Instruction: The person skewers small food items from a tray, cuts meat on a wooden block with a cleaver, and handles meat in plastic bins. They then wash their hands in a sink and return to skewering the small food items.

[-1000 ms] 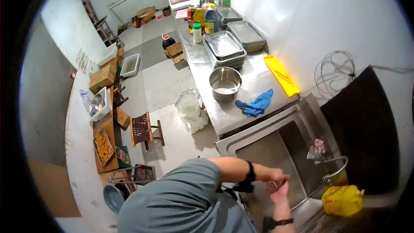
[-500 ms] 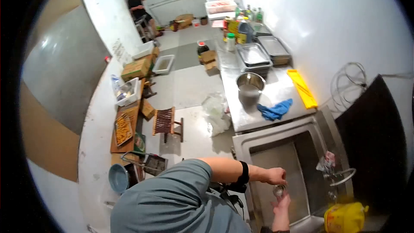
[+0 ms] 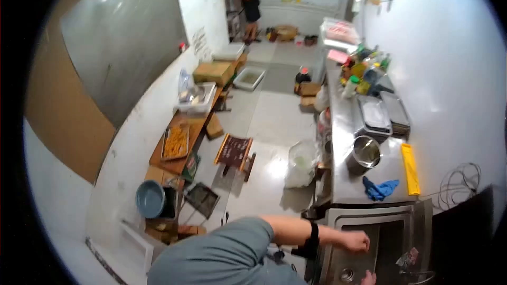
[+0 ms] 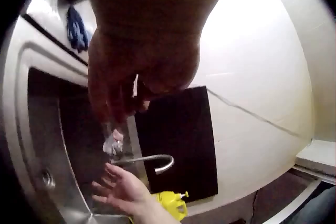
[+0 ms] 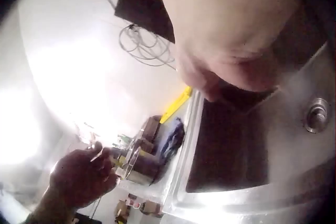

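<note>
Over the steel sink [image 3: 369, 211], the left hand [image 3: 356, 241] hangs with its fingers loosely bent, holding nothing visible. Nearer the bottom edge of the head view is part of the right hand [image 3: 368, 278], to the right of the drain [image 3: 346, 275]. The left wrist view has the left hand [image 4: 139, 77] dark and large, above the right hand [image 4: 123, 190], whose fingers are spread and hold nothing. In the right wrist view the right hand [image 5: 231, 71] is over the sink; the left hand [image 5: 84, 176] is apart from it. Neither touches the faucet [image 4: 157, 162].
A blue cloth [image 3: 380, 189], a steel pot [image 3: 363, 155], a yellow tool [image 3: 410, 170] and stacked trays [image 3: 375, 113] are on the counter beyond the sink. A yellow jug [image 4: 172, 203] stands beside the faucet. A stool [image 3: 233, 152] and plastic bag [image 3: 302, 163] are on the floor.
The hands, close together before, are now apart. The head view has swung left and up, so the sink lies lower in it. The person at the back, seated before, now stands.
</note>
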Available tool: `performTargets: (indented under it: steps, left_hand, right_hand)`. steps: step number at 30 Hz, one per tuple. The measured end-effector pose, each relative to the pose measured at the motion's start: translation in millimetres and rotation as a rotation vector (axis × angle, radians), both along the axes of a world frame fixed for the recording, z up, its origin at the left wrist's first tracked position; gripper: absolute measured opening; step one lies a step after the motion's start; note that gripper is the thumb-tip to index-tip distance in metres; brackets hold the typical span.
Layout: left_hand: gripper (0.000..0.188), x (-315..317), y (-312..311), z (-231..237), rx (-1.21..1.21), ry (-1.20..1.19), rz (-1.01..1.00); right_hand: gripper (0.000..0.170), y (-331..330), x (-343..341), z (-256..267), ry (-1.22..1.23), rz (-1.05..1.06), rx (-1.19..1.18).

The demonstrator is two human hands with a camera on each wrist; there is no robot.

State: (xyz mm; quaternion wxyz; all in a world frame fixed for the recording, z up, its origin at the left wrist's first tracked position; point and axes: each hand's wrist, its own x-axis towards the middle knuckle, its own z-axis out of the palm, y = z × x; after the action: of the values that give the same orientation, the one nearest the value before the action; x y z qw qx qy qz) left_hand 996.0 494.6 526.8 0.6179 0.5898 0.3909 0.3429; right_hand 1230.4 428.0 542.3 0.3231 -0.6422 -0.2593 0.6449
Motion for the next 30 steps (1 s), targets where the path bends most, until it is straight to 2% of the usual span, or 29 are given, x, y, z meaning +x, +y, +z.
performTargets:
  steps: [1,2,3,4,5,7,9,13,15,21,24,27,30]
  left_hand:
    - [0.019,-28.7,-10.4,19.5,-0.083,-0.032,-0.034]
    - [0.018,-57.8,-14.3,29.1,-0.165,-0.045,0.021]
    - [0.017,-89.9,-14.8,32.6,-0.243,-0.061,0.076]
    - [0.016,-118.8,-18.5,33.4,-0.262,-0.121,0.149]
    - [0.014,-156.5,-23.2,33.1,-0.279,-0.147,0.216]
    - [0.015,-225.8,-45.6,42.6,-0.199,-0.134,0.346]
    - [0.022,-293.3,-67.3,45.1,-0.228,-0.094,0.41]
    - [0.02,-409.2,-117.2,26.5,-0.364,-0.282,0.727]
    - [0.018,-464.5,-149.7,28.6,-0.392,-0.319,0.867]
    - [0.017,-609.0,-249.5,29.9,-0.301,-0.316,1.397]
    - [0.017,-674.9,-310.7,37.3,-0.228,-0.347,1.662]
    - [0.017,-720.2,-370.9,59.9,-0.162,-0.296,1.982]
    - [0.016,-747.6,-429.3,72.1,0.036,-0.394,2.264]
  right_hand:
    - [0.035,2.5,-13.5,-9.3,-0.125,-0.129,0.057]
    - [0.032,9.3,-19.6,-20.4,-0.274,-0.241,0.135]
    - [0.042,30.1,-8.5,-53.3,-0.434,-0.234,-0.027]
    - [0.042,28.6,-41.4,-36.5,-0.363,-0.197,-0.038]
    - [0.05,26.0,-79.1,-34.5,-0.471,-0.184,0.052]
    - [0.052,41.9,-110.1,-45.9,-0.479,-0.042,0.083]
    - [0.051,52.1,-170.7,-37.5,-0.356,0.133,0.146]
    - [0.049,100.9,-258.3,-61.5,-0.38,0.322,0.173]
    - [0.037,119.6,-308.3,-64.1,-0.225,0.387,0.23]
    - [0.035,175.2,-485.7,-57.2,-0.308,0.559,0.283]
    - [0.034,216.5,-574.1,-76.0,-0.219,0.629,0.299]
    - [0.033,245.6,-678.9,-83.8,-0.184,0.695,0.278]
    - [0.033,281.9,-777.1,-94.5,-0.115,0.806,0.289]
